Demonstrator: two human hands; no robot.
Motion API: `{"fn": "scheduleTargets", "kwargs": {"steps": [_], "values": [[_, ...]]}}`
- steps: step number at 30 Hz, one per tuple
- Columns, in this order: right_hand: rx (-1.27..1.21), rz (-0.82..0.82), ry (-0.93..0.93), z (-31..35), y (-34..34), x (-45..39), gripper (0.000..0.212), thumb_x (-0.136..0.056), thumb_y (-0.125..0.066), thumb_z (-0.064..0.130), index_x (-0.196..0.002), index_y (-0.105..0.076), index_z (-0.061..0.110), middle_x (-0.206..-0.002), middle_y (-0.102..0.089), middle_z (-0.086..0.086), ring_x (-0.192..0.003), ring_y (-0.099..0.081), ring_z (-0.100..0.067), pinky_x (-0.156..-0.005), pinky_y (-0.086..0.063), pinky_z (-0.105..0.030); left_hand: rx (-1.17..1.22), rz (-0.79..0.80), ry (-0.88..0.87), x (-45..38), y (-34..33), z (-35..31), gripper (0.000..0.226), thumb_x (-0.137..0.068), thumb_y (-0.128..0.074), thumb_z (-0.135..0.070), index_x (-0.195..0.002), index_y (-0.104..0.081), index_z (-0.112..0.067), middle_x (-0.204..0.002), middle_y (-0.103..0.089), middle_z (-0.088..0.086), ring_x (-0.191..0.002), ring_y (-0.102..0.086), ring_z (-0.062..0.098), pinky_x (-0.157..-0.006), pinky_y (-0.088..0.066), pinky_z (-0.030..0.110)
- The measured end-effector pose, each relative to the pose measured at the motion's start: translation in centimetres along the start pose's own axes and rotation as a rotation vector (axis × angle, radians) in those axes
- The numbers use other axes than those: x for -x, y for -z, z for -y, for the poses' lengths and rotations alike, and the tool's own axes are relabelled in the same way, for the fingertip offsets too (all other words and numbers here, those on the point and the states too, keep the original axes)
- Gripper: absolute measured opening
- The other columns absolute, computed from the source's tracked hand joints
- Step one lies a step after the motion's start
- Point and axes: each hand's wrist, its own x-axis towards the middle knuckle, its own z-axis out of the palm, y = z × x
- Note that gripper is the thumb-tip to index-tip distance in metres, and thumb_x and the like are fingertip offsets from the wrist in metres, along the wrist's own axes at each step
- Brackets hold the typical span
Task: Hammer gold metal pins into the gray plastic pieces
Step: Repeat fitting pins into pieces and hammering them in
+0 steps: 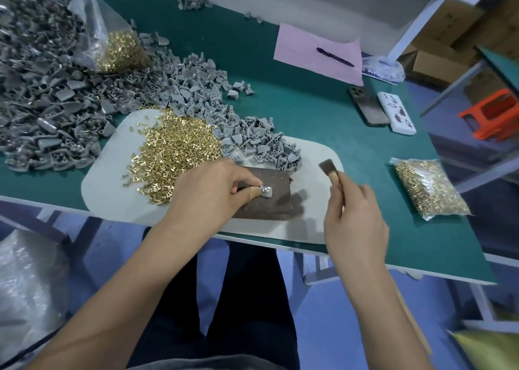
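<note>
Counter (323,111) with green top fills my view, carrying a big heap of gray plastic pieces (56,97) across its left half. White mat (112,184) lies at the near edge; on it I see a loose pile of gold pins (174,150) touching a smaller spill of gray pieces. Dark block (269,198) sits on the mat's near side. Clear bag (112,41) on the big heap is open, part full of gold pins. Second bag (429,190) near the right edge looks sealed and packed with pins. Pink paper (314,46) carries a pen (334,56). Left hand (207,192) pinches one gray piece (266,192) on the block, fingers curled. Right hand (354,220) grips the hammer (331,173) handle, its head raised above the mat, apart from the piece.
</note>
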Motion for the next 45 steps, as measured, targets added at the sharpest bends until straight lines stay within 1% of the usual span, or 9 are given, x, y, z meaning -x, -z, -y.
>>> {"fn": "scheduleTargets", "kwargs": {"steps": [5,9,11,15,24,32,36,40,45], "values": [[0.162,0.159,-0.137,-0.7,-1.8,-0.2,0.05,-0.098,-0.045,0.002,-0.141,-0.057,0.025,-0.119,-0.056,-0.014,-0.109,-0.044,-0.037,-0.083,-0.038,-0.043,0.091,-0.031,0.002,0.9,-0.3,-0.1,0.007,-0.086,-0.072,-0.049,-0.093,-0.074,-0.049,-0.066,-0.046,-0.012,-0.064,-0.051,-0.001,-0.052,-0.028,0.023],[-0.031,-0.087,0.136,0.9,-1.5,0.1,0.023,-0.096,-0.064,0.016,-0.115,-0.075,0.022,-0.113,-0.065,-0.005,-0.108,-0.045,-0.031,-0.094,-0.042,-0.045,0.334,-0.061,0.056,2.2,-0.3,1.0,0.007,-0.087,-0.073,-0.046,-0.093,-0.075,-0.046,-0.07,-0.049,-0.01,-0.066,-0.054,0.01,-0.055,-0.04,0.029],[-0.237,-0.041,0.28,3.0,-1.3,0.1,0.016,-0.096,-0.066,0.024,-0.108,-0.075,0.026,-0.104,-0.068,0.007,-0.1,-0.051,-0.024,-0.092,-0.044,-0.04,0.393,-0.072,0.082,2.6,0.1,1.9,0.008,-0.087,-0.072,-0.045,-0.095,-0.075,-0.045,-0.073,-0.052,-0.01,-0.068,-0.055,0.011,-0.056,-0.041,0.029],[-0.307,0.101,0.42,8.1,-1.4,0.7,0.011,-0.089,-0.071,0.039,-0.097,-0.077,0.035,-0.096,-0.069,0.018,-0.095,-0.055,-0.016,-0.087,-0.046,-0.043,0.424,-0.102,0.099,3.2,1.4,3.3,0.005,-0.088,-0.073,-0.04,-0.092,-0.075,-0.042,-0.074,-0.053,-0.009,-0.07,-0.055,0.012,-0.061,-0.047,0.036],[-0.346,0.33,0.582,15.0,-5.4,2.0,0.006,-0.088,-0.076,0.031,-0.09,-0.075,0.037,-0.091,-0.069,0.021,-0.093,-0.056,-0.011,-0.091,-0.044,-0.045,0.399,-0.206,0.283,6.6,4.4,8.1,0.012,-0.083,-0.079,-0.032,-0.092,-0.074,-0.039,-0.077,-0.056,-0.009,-0.071,-0.053,0.009,-0.066,-0.049,0.038],[-0.332,0.473,0.736,21.3,-9.1,3.0,0.007,-0.095,-0.067,0.033,-0.092,-0.073,0.035,-0.093,-0.068,0.018,-0.097,-0.054,-0.011,-0.09,-0.036,-0.035,0.185,-0.355,0.424,8.7,7.1,12.6,0.009,-0.084,-0.07,-0.049,-0.089,-0.066,-0.042,-0.081,-0.055,-0.014,-0.075,-0.053,0.003,-0.06,-0.045,0.033],[-0.268,0.446,0.72,22.4,-9.9,2.0,0.011,-0.097,-0.065,0.026,-0.096,-0.075,0.03,-0.096,-0.07,0.015,-0.099,-0.056,-0.017,-0.092,-0.043,-0.041,0.086,-0.357,0.49,7.8,7.7,14.8,0.008,-0.088,-0.072,-0.034,-0.088,-0.064,-0.038,-0.08,-0.053,-0.012,-0.077,-0.051,-0.002,-0.063,-0.045,0.033],[-0.23,0.453,0.697,22.6,-10.4,1.5,0.01,-0.096,-0.067,0.025,-0.094,-0.075,0.029,-0.093,-0.069,0.014,-0.098,-0.053,-0.017,-0.089,-0.042,-0.039,0.031,-0.337,0.542,7.1,7.8,15.8,0.006,-0.087,-0.069,-0.039,-0.087,-0.063,-0.038,-0.079,-0.052,-0.013,-0.078,-0.05,-0.007,-0.055,-0.035,0.025],[-0.072,0.445,0.742,23.3,-11.3,2.0,0.014,-0.096,-0.064,0.035,-0.096,-0.077,0.032,-0.092,-0.068,0.011,-0.096,-0.047,-0.018,-0.084,-0.038,-0.036,-0.035,-0.313,0.569,6.2,8.1,15.9,0.005,-0.088,-0.065,-0.041,-0.087,-0.062,-0.037,-0.079,-0.054,-0.012,-0.074,-0.05,0.003,-0.053,-0.033,0.022]]}}
